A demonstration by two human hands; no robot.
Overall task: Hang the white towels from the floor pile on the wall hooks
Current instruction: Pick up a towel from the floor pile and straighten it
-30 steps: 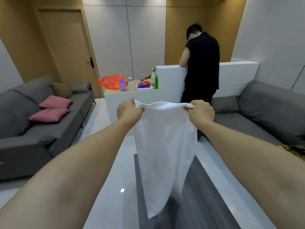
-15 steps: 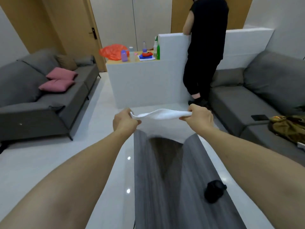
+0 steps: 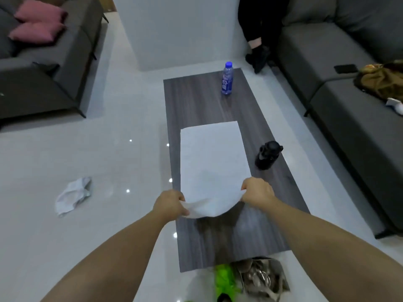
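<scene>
Writing: white characters are seen on the blue label of the bottle [image 3: 227, 79], but they are too blurred to be read; no other writing can be made out.
Towel: a white towel [image 3: 212, 162] is spread flat on the table [image 3: 202, 101], its far edge straight and its near edge lifted and bowed between the two hands.
Left hand: the left hand [image 3: 169, 204] is clenched on the towel's near left corner, fingers curled over the cloth.
Right hand: the right hand [image 3: 257, 191] is gripped on the near right corner in the same way.
Second towel: a crumpled white towel [image 3: 73, 195] is left on the floor [image 3: 65, 153], well apart from the table on its left.
Table: a long rectangle with a dark grey wood-grain top, set on glossy pale tiles in which small light spots are reflected.
Bottle: clear plastic with a blue cap, stood upright near the table's far end.
Black object: a dark, rounded item [image 3: 267, 155] is set just beside the towel's right edge; what it is cannot be told.
Sofas: a grey sofa [image 3: 54, 68] with two pink cushions [image 3: 38, 25] is seen on the left; another grey sofa [image 3: 349, 110] on the right carries a brown heap of cloth [image 3: 381, 83] and a dark flat phone-like slab [image 3: 345, 68].
Other person: dark-clad legs and shoes [image 3: 258, 59] are seen beyond the table's far right corner.
Near edge: a bright green item [image 3: 225, 282] and grey crumpled material [image 3: 266, 277] lie at the table's near end, blurred.
</scene>
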